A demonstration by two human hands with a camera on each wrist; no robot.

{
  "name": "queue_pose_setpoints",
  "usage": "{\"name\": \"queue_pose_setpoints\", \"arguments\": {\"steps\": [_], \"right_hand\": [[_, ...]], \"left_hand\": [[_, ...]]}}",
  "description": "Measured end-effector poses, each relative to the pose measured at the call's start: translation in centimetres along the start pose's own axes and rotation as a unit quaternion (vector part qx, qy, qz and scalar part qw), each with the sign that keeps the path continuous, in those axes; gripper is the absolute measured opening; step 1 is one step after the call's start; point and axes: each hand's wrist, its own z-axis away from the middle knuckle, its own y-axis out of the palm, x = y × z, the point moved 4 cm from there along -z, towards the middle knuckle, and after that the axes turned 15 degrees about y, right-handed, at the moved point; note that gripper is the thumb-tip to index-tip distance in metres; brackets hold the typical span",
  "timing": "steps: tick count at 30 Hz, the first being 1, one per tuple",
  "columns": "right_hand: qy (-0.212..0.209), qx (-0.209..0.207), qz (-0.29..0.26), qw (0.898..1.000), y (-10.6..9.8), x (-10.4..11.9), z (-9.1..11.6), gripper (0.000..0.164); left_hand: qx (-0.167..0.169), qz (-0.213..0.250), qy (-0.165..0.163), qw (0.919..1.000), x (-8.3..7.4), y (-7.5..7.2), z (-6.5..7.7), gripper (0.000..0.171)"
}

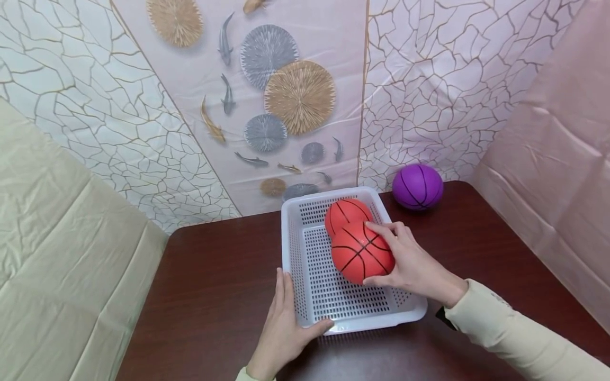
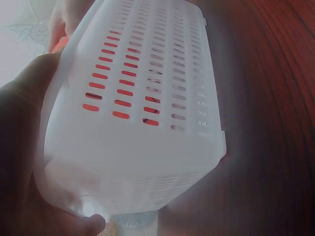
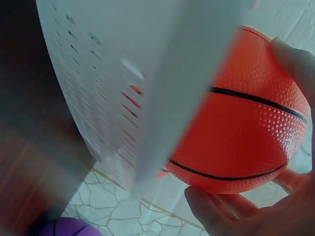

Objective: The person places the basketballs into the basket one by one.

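A white perforated plastic basket (image 1: pixel 292 248) stands on the dark table. My left hand (image 1: pixel 285 325) holds its near left corner, fingers along the left side and thumb over the front rim. In the left wrist view, the slotted wall of the basket (image 2: pixel 128 147) shows red through its holes. My right hand (image 1: pixel 416 264) grips a red-orange toy basketball (image 1: pixel 359 256), thumb and fingers spread round it, over the right part of the basket. A second red-orange ball (image 1: pixel 345 211) sits behind it in the basket, partly hidden. In the right wrist view, the gripped ball (image 3: pixel 241 132) is beside the blurred rim.
A purple toy basketball (image 1: pixel 418 187) lies on the table's far right, behind and outside the basket. The dark wooden table (image 1: pixel 219 286) meets a patterned backdrop (image 1: pixel 300 95) at the back, with plain cloth on both sides.
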Motion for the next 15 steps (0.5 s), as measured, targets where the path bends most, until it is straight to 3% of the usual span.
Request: {"name": "queue_pose_setpoints", "arguments": {"steps": [8, 15], "right_hand": [[-0.009, 0.045, 0.011, 0.999, 1.3, -0.2, 0.2, 0.108], [-0.02, 0.057, 0.026, 0.998, 2.1, -0.5, 0.4, 0.108]], "left_hand": [[-0.001, -0.001, 0.001, 1.0, 0.0, 0.0, 0.0, 0.134], [-0.001, 0.006, 0.001, 1.0, 0.0, 0.0, 0.0, 0.132]]}}
